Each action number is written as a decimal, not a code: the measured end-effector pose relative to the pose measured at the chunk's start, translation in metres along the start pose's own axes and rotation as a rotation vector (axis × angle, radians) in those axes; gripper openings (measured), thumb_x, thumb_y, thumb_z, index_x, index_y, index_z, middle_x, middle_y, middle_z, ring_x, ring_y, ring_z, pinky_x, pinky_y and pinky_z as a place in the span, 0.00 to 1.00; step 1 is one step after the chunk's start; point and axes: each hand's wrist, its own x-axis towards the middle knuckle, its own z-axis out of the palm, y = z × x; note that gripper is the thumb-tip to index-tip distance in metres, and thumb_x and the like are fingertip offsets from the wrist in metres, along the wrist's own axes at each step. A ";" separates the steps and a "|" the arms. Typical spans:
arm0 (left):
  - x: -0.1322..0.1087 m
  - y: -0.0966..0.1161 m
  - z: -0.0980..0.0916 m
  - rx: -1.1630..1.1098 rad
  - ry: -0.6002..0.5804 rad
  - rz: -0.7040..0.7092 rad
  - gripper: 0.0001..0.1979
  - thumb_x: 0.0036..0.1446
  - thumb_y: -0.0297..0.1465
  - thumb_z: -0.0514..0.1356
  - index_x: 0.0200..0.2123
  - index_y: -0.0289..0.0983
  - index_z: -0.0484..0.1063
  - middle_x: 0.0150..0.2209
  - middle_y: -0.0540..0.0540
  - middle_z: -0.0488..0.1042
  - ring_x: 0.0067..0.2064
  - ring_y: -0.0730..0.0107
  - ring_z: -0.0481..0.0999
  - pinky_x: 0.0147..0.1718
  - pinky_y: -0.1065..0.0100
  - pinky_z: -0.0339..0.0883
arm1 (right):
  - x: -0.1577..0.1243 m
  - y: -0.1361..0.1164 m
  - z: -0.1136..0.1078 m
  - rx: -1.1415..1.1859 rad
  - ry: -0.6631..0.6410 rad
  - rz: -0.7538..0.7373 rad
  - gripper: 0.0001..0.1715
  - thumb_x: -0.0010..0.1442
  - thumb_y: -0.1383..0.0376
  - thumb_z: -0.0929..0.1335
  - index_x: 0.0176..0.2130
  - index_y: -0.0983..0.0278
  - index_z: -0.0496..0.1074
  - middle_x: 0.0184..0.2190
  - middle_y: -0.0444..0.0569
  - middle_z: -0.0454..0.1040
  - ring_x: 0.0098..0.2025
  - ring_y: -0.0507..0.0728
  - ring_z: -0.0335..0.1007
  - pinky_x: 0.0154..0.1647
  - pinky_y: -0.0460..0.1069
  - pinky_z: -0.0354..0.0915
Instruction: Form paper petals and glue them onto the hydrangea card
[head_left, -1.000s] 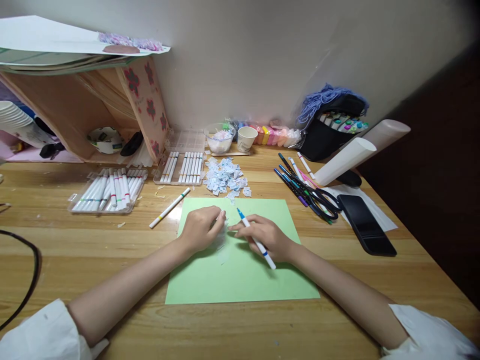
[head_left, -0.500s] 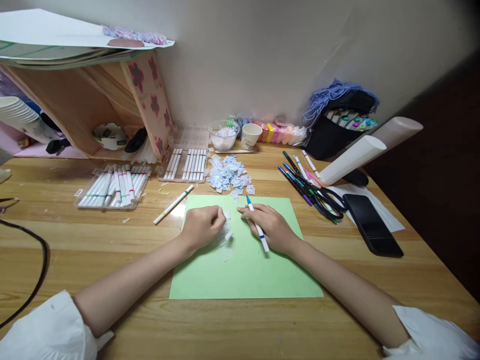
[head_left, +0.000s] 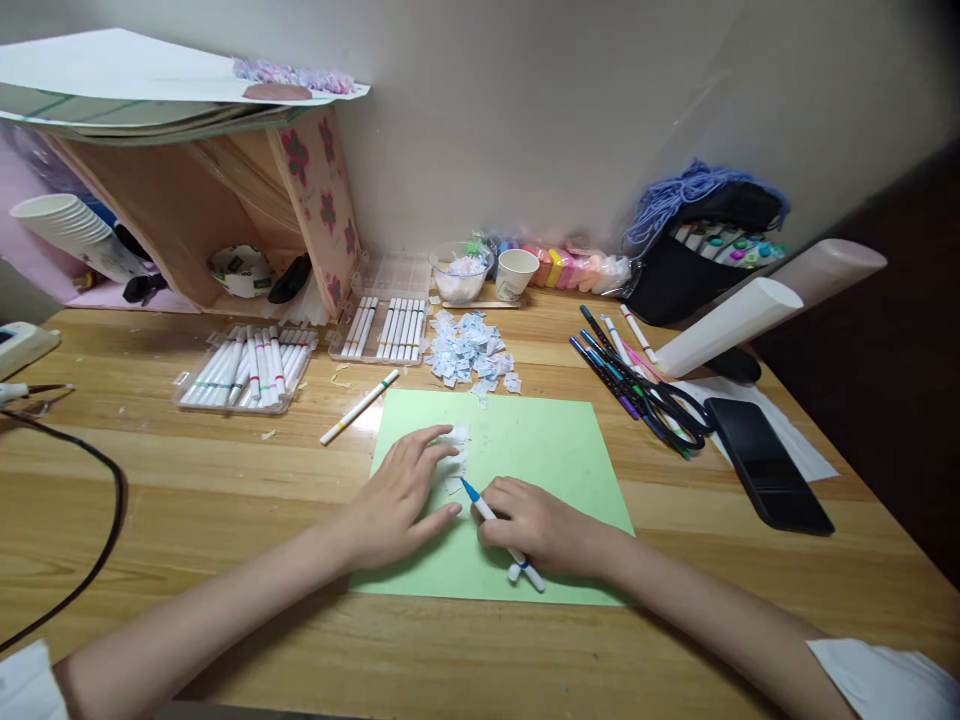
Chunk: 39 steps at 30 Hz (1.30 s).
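Observation:
On a green sheet of paper (head_left: pixel 547 450) lies a strip of small white scraps (head_left: pixel 459 455). My left hand (head_left: pixel 401 495) rests at the left of that strip, its fingers spread with nothing held, the fingertips touching or just over the scraps. In my right hand (head_left: pixel 529 525) is a blue marker (head_left: pixel 480 503), gripped like a pen. Its blue tip points up and left, close to the lower end of the scraps; whether it touches them I cannot tell. A small white piece (head_left: pixel 514 572) shows beside the marker's rear end, beneath the right hand.
Beyond the paper sits a pile of bluish torn scraps (head_left: pixel 469 350). Marker cases (head_left: pixel 244 375) and a loose marker (head_left: pixel 360 407) lie to the left. Scissors (head_left: pixel 675 412), pens and a black phone (head_left: pixel 769 465) are at right. A bowl (head_left: pixel 460 275) and paper cup (head_left: pixel 516 275) stand behind.
My left hand has opened from a curled fist and spread beside the scraps. My right hand has come nearer to me, bringing the marker's tip toward the scraps. The view has shifted slightly.

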 end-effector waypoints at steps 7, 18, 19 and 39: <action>-0.010 0.043 0.029 0.071 -0.063 0.211 0.21 0.58 0.41 0.56 0.52 0.40 0.60 0.50 0.39 0.64 0.48 0.58 0.66 0.45 0.60 0.63 | -0.003 0.006 0.001 0.123 0.167 0.374 0.10 0.53 0.77 0.62 0.30 0.63 0.63 0.30 0.47 0.63 0.32 0.54 0.57 0.30 0.46 0.57; 0.006 0.043 0.028 0.234 -0.284 0.278 0.13 0.55 0.17 0.50 0.42 0.37 0.62 0.38 0.45 0.67 0.36 0.67 0.65 0.32 0.70 0.60 | -0.008 0.025 -0.012 0.435 0.623 0.633 0.12 0.58 0.70 0.64 0.27 0.61 0.56 0.26 0.43 0.64 0.28 0.51 0.61 0.30 0.47 0.60; 0.003 0.038 0.025 0.251 -0.254 0.249 0.12 0.56 0.18 0.49 0.41 0.37 0.62 0.38 0.46 0.67 0.36 0.67 0.65 0.32 0.70 0.61 | -0.009 0.025 -0.012 0.478 0.586 0.609 0.13 0.59 0.68 0.64 0.27 0.61 0.55 0.25 0.42 0.64 0.26 0.50 0.60 0.27 0.46 0.60; 0.043 -0.028 0.005 0.209 0.208 -0.296 0.14 0.64 0.39 0.46 0.38 0.35 0.63 0.37 0.42 0.67 0.40 0.60 0.66 0.39 0.59 0.62 | -0.001 0.027 -0.007 0.225 0.389 0.470 0.03 0.62 0.68 0.62 0.38 0.62 0.65 0.38 0.52 0.74 0.40 0.56 0.70 0.41 0.52 0.66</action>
